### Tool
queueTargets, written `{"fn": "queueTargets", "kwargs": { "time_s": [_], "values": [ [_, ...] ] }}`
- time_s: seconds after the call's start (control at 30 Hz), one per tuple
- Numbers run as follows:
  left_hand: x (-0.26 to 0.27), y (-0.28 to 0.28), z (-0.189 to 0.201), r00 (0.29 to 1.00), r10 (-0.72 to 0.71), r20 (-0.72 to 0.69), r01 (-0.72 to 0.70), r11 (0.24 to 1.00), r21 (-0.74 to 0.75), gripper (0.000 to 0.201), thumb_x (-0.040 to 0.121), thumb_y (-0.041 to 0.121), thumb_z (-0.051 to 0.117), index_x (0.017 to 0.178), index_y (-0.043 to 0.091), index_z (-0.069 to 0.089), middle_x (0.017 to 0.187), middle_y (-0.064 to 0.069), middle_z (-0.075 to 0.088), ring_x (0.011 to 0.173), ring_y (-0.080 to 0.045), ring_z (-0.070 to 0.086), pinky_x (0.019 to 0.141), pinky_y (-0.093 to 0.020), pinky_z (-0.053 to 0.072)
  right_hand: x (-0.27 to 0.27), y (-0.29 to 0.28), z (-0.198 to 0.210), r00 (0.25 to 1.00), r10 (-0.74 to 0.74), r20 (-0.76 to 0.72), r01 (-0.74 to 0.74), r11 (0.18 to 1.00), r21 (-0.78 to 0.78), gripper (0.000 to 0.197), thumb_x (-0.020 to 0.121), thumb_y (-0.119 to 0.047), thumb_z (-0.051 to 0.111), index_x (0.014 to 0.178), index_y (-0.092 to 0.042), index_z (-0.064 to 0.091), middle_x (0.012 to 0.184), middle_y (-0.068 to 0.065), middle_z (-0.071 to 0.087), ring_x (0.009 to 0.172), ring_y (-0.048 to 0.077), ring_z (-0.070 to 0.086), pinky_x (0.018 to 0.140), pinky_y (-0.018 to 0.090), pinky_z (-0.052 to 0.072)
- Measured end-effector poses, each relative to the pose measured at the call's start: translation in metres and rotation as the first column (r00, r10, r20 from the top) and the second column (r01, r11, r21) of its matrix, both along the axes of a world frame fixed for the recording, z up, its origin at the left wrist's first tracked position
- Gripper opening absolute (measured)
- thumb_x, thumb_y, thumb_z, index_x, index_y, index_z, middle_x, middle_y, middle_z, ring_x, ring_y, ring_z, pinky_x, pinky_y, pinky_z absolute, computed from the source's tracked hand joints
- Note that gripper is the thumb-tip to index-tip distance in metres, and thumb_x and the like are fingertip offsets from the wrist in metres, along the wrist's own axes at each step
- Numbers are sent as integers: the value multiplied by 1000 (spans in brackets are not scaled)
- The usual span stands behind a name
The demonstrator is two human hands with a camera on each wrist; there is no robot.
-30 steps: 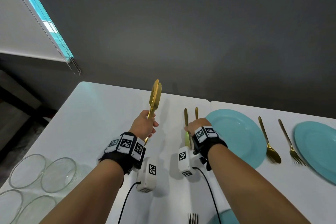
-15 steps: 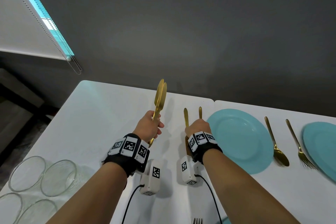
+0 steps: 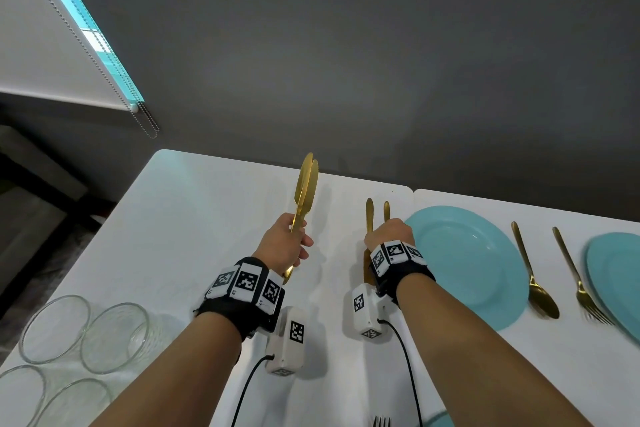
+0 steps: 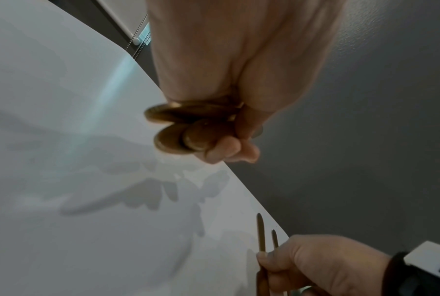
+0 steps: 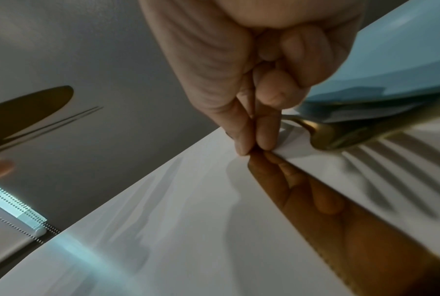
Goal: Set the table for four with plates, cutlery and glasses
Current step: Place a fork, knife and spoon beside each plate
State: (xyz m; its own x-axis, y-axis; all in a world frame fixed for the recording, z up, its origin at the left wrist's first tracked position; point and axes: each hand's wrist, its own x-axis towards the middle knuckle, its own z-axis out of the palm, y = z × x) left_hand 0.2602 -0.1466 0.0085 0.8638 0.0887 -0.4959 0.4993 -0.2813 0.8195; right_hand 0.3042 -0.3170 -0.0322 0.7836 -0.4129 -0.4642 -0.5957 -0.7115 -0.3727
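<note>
My left hand (image 3: pixel 298 246) grips a bundle of gold knives (image 3: pixel 305 184) upright above the white table (image 3: pixel 194 218); their handle ends (image 4: pixel 188 128) show in the left wrist view. My right hand (image 3: pixel 388 236) is down on the table just left of a teal plate (image 3: pixel 460 263). Its thumb and forefinger (image 5: pixel 241 140) pinch a gold knife (image 5: pixel 340 220) lying flat there. A gold fork (image 5: pixel 335 136) lies between that knife and the plate. Both handles (image 3: pixel 369 215) poke out beyond the hand.
A gold spoon (image 3: pixel 536 281) and fork (image 3: pixel 581 281) lie between this plate and a second teal plate (image 3: pixel 616 274) at the right. Several glasses (image 3: pixel 86 333) stand at the near left. Another fork (image 3: pixel 381 421) and plate edge (image 3: pixel 440 421) show at the bottom. A grey wall backs the table.
Almost nothing has moved. My right hand stays on the knife beside the plate, and my left hand keeps the knives upright.
</note>
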Motion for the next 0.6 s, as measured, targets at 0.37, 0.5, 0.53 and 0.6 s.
{"fn": "queueTargets", "kwargs": {
  "time_s": [0.37, 0.5, 0.53, 0.6],
  "values": [
    [0, -4, -1, 1000, -22, -8, 22, 1000, 0, 13, 100, 17, 35, 108, 15, 45, 79, -3, 57, 62, -15, 52, 52, -22, 41, -1, -9, -5, 1000, -18, 11, 18, 1000, -3, 33, 86, -10, 56, 56, -10, 43, 55, 2, 46, 45, 13, 42, 39, 20, 33],
    [0, -3, -2, 1000, -23, -8, 23, 1000, -6, 13, 100, 17, 35, 107, 15, 45, 79, -3, 57, 61, -15, 52, 51, -22, 40, 0, -10, -5, 999, -38, 17, 37, 999, 15, 32, 85, -8, 56, 56, -9, 43, 55, 3, 46, 45, 14, 44, 39, 20, 34],
    [-1, -3, -2, 1000, -21, -9, 21, 1000, -9, 13, 100, 17, 35, 107, 15, 45, 78, -2, 57, 61, -15, 52, 51, -22, 40, 0, -10, -6, 999, -40, 19, 39, 999, 20, 31, 85, -8, 56, 56, -9, 43, 55, 3, 46, 45, 14, 44, 39, 20, 34],
    [-1, -3, -3, 1000, -18, -10, 18, 1000, -12, 13, 100, 17, 35, 107, 15, 45, 78, -2, 58, 61, -15, 52, 51, -22, 40, 1, -10, -7, 999, -42, 24, 41, 999, 27, 30, 84, -9, 57, 58, -10, 43, 56, 3, 46, 45, 14, 44, 39, 20, 33]
  ]
}}
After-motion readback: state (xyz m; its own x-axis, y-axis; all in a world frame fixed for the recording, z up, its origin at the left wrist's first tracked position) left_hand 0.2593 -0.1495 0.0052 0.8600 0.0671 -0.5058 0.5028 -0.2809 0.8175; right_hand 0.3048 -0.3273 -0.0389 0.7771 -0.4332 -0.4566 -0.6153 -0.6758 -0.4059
